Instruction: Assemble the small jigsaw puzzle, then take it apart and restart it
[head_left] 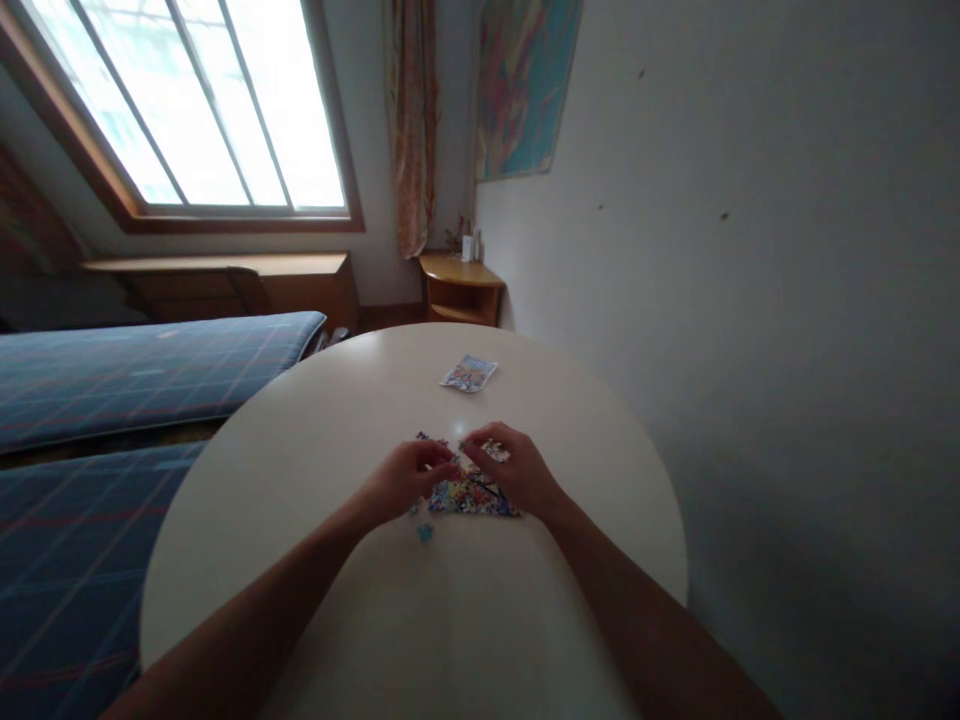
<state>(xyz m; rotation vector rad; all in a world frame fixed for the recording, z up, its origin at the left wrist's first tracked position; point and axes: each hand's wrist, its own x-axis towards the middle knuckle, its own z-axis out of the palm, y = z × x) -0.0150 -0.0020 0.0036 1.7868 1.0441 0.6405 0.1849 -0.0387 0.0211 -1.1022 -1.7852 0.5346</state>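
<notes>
A partly assembled, many-coloured jigsaw puzzle [472,497] lies on the white round table in front of me. My left hand [409,478] is over its left side, thumb and fingers drawn together; what they hold, if anything, is too small to make out. Over the upper right part of the puzzle is my right hand [514,465], its thumb and forefinger pinched at what looks like a small puzzle piece. The two hands' fingertips nearly meet. A loose blue puzzle piece [425,532] rests just below the puzzle's left corner. Both hands cover parts of the puzzle.
Farther back on the round table [300,470] lies a small printed picture sheet [470,373]. Left of the table are mattresses with blue plaid covers [150,370]. A wooden corner shelf [461,275] stands behind, and a white wall [750,300] runs along the right.
</notes>
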